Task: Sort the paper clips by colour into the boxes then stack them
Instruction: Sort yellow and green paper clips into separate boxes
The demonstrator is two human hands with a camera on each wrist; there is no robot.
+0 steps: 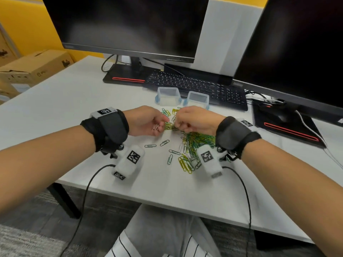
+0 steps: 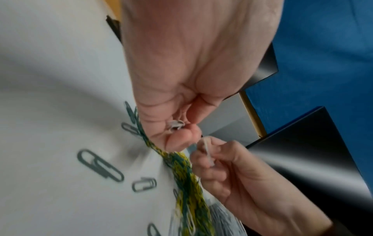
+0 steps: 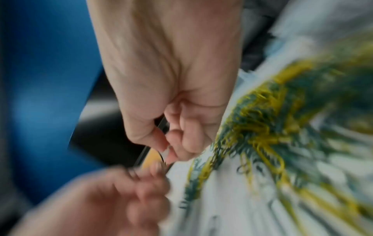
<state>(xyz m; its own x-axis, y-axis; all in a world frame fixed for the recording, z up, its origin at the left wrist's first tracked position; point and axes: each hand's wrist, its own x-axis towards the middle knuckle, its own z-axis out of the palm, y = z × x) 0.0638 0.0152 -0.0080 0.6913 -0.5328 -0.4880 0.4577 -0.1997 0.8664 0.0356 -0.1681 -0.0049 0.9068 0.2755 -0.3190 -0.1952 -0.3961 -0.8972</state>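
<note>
A mixed heap of green, yellow and white paper clips [image 1: 199,140] lies on the white desk [image 1: 74,101], with loose clips [image 1: 164,142] scattered to its left. Two clear plastic boxes [image 1: 168,96] [image 1: 197,100] stand open behind the heap. My left hand [image 1: 161,123] curls round a small bunch of white clips [image 2: 175,125] in its palm. Just to its right, my right hand [image 1: 179,125] pinches a single white clip [image 2: 207,151] between thumb and forefinger. The two hands nearly touch above the heap's far edge. The right wrist view is blurred.
A black keyboard [image 1: 194,86] lies just behind the boxes, with two dark monitors [image 1: 130,25] [image 1: 297,49] beyond it. A mouse on a black pad [image 1: 282,117] sits at the right. Cardboard boxes [image 1: 35,65] stand off the desk at the left. Cables hang from both wrist cameras.
</note>
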